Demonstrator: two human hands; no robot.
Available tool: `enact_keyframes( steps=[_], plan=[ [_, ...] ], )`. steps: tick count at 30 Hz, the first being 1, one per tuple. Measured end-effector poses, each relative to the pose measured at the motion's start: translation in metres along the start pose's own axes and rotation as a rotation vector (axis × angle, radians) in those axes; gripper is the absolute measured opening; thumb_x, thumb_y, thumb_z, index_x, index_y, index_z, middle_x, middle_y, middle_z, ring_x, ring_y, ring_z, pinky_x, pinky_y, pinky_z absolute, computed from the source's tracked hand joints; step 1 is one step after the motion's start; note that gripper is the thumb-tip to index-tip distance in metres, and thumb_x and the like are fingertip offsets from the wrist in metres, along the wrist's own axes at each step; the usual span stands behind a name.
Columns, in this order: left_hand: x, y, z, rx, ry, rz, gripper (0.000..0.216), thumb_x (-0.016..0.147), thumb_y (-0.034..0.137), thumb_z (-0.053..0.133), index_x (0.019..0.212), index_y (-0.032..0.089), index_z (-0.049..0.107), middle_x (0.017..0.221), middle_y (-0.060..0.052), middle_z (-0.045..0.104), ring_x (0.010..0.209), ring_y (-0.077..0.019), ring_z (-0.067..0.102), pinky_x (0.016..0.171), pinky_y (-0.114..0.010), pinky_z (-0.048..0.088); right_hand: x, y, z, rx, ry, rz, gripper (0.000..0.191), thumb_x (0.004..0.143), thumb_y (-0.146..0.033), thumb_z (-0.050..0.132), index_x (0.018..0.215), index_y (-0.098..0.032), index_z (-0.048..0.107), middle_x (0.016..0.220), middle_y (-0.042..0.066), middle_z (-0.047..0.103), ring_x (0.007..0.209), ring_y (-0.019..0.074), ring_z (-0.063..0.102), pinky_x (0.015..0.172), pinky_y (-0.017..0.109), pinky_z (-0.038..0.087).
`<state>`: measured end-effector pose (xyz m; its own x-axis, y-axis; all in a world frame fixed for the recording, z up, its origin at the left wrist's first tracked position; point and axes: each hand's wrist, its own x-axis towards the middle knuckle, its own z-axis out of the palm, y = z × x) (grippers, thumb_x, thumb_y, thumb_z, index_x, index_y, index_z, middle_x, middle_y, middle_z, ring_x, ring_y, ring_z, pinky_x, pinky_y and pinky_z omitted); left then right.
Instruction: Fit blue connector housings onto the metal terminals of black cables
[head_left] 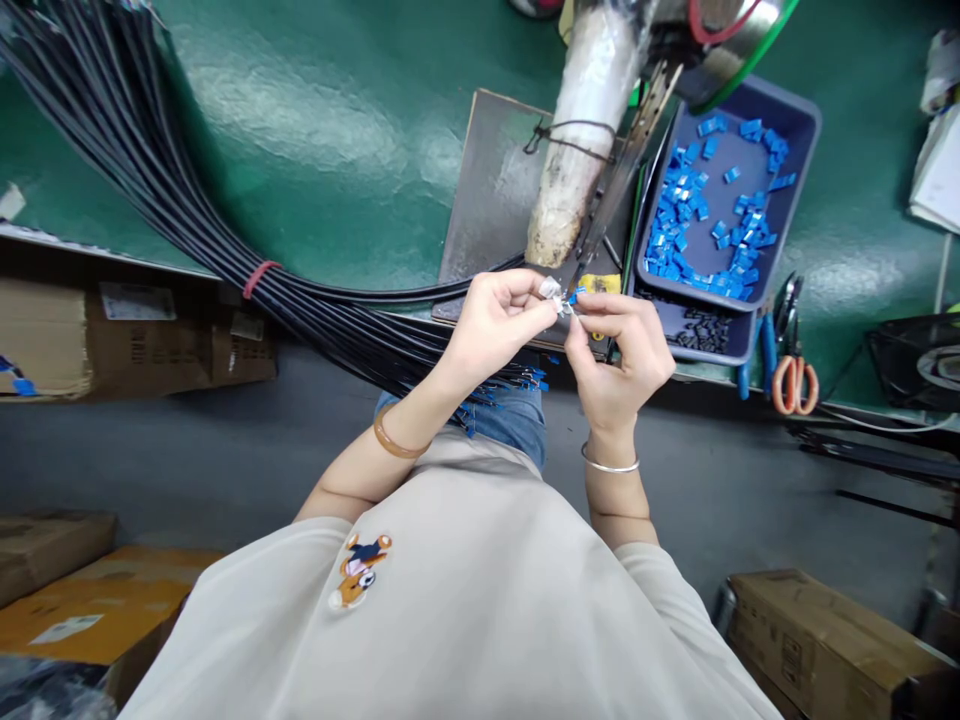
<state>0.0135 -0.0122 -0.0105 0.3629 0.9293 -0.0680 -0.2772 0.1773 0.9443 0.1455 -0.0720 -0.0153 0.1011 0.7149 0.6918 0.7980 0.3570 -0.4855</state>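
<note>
My left hand (499,318) is closed in a pinch near a black cable (420,293), at a whitish cable end (553,292). My right hand (622,350) pinches a small blue connector (577,296) right beside that end. The fingertips of both hands almost meet, and they partly hide these small parts; whether cable and connector touch, I cannot tell. Below my left hand hangs a thick bundle of black cables (322,315), tied with a red band (259,278). Several of their ends carry blue connectors (536,378).
Over my hands reaches a plastic-wrapped tube (577,140) beside a metal arm (630,150). A dark plate (487,190) lies beneath. To the right stand a bin (806,130) of blue connectors, a lower tray (739,350) with black parts, and orange-handled scissors (795,385). Cardboard boxes (832,640) sit below.
</note>
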Motion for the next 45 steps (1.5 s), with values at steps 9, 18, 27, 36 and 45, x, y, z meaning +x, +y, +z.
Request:
enact_keyframes(
  steps=[9,18,27,36,45],
  plan=[
    [0.0006,-0.0031,-0.0015,-0.019,-0.024,-0.050,0.010,0.070,0.012,0.071,0.063,0.011,0.064,0.061,0.003,0.060,0.055,-0.0027,0.050,0.055,-0.015,0.041,-0.0032,0.0015,-0.0004,-0.012,-0.020,-0.016,0.015,0.082,-0.011,0.063,0.081,-0.024,0.056,0.092,-0.001,0.073,0.085,0.0151,0.070,0.076,0.033,0.057],
    [0.0012,-0.0003,0.0002,-0.022,-0.012,-0.025,0.006,0.070,0.012,0.071,0.068,0.011,0.065,0.064,0.002,0.063,0.057,-0.0032,0.052,0.056,-0.014,0.043,0.0020,-0.0014,-0.0008,-0.034,0.000,-0.033,0.014,0.081,-0.010,0.065,0.081,-0.023,0.060,0.092,0.000,0.073,0.086,0.0150,0.070,0.077,0.031,0.058],
    [0.0005,-0.0057,-0.0038,-0.015,-0.062,-0.056,0.011,0.070,0.016,0.072,0.067,0.011,0.063,0.061,0.004,0.058,0.054,-0.0027,0.050,0.055,-0.015,0.041,-0.0023,0.0000,-0.0010,-0.022,-0.032,-0.057,0.016,0.080,-0.009,0.065,0.080,-0.022,0.057,0.092,0.001,0.073,0.086,0.0139,0.070,0.077,0.028,0.057],
    [-0.0032,-0.0032,-0.0065,0.050,-0.143,-0.017,0.028,0.082,0.019,0.062,0.057,0.013,0.053,0.045,0.005,0.046,0.042,-0.0012,0.034,0.043,-0.017,0.028,-0.0033,-0.0031,-0.0041,0.089,-0.024,0.097,0.013,0.081,-0.011,0.065,0.078,-0.021,0.057,0.090,0.000,0.072,0.083,0.0144,0.069,0.073,0.030,0.057],
    [-0.0032,-0.0058,-0.0031,0.013,-0.088,0.050,0.018,0.077,0.018,0.069,0.064,0.012,0.060,0.052,0.005,0.048,0.047,-0.0012,0.039,0.045,-0.015,0.030,-0.0004,-0.0027,-0.0029,0.012,-0.007,0.013,0.015,0.080,-0.008,0.067,0.081,-0.022,0.061,0.088,-0.001,0.072,0.084,0.0147,0.070,0.077,0.032,0.057]
  ],
)
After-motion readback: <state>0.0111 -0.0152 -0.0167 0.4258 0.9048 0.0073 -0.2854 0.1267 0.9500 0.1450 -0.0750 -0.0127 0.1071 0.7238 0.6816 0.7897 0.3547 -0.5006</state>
